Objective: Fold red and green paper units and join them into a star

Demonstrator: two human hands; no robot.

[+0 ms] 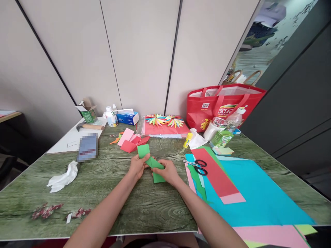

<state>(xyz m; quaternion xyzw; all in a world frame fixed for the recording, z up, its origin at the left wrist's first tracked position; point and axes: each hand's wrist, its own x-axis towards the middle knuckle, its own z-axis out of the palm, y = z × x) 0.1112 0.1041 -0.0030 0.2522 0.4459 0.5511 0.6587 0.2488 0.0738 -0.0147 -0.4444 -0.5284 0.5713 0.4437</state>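
A folded piece of green paper lies on the green wood-print table at its middle. My left hand pinches the paper at its left side, fingers closed on the fold. My right hand presses on and grips the lower right part of the same paper. Both forearms reach in from the bottom edge. Just beyond the paper lie several pink and red folded pieces.
Large coloured sheets with black scissors on them lie to the right. A glue stick, bottles and a red bag stand behind. Paper stars, a tissue box, a crumpled tissue and a hammer are to the left and back.
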